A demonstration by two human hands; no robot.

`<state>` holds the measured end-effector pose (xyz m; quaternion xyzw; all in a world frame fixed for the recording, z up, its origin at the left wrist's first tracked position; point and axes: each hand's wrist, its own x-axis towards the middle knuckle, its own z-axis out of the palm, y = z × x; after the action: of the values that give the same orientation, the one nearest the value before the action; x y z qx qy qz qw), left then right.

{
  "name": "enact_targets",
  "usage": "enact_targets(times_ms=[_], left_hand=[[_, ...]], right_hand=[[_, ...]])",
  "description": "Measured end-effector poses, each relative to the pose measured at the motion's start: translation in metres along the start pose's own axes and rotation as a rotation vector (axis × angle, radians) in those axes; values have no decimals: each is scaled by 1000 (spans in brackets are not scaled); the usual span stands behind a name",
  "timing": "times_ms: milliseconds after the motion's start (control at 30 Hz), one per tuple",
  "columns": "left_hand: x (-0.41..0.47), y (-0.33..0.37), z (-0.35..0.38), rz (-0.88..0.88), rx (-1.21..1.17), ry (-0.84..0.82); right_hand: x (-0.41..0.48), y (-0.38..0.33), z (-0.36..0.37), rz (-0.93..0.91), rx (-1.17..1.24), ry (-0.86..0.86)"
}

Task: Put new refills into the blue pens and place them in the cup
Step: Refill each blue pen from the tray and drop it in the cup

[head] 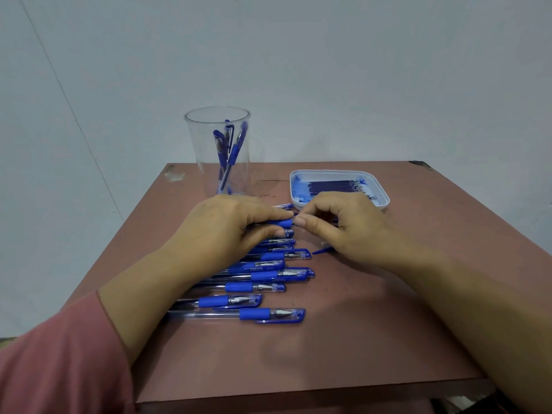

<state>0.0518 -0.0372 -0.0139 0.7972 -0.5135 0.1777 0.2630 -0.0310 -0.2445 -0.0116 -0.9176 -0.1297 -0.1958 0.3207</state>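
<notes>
My left hand grips a blue pen by its blue rubber grip, above a row of pens. My right hand pinches the tip end of that same pen with thumb and forefinger. Several capped blue pens lie side by side on the table under my left hand and towards me. A clear plastic cup stands at the back of the table with a few blue pens inside. A white tray at the back right holds several dark refills.
The brown table ends at a near edge below my arms. A small blue part lies on the table under my right hand. A pale wall stands behind the table.
</notes>
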Motion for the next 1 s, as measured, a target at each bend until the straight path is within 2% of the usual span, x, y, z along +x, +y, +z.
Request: enact_targets(times_ms=[200, 367, 533, 1000], left_hand=[[-2, 8, 0, -8, 172, 54], [-1, 8, -4, -92, 88, 72], [-1, 8, -3, -83, 60, 102], [0, 9, -4, -80, 23, 73]], right_hand=[[1, -3, 5, 37, 18, 1], [-1, -2, 2, -13, -7, 79], [-1, -1, 1, -77, -75, 108], [-1, -1, 0, -65, -50, 85]])
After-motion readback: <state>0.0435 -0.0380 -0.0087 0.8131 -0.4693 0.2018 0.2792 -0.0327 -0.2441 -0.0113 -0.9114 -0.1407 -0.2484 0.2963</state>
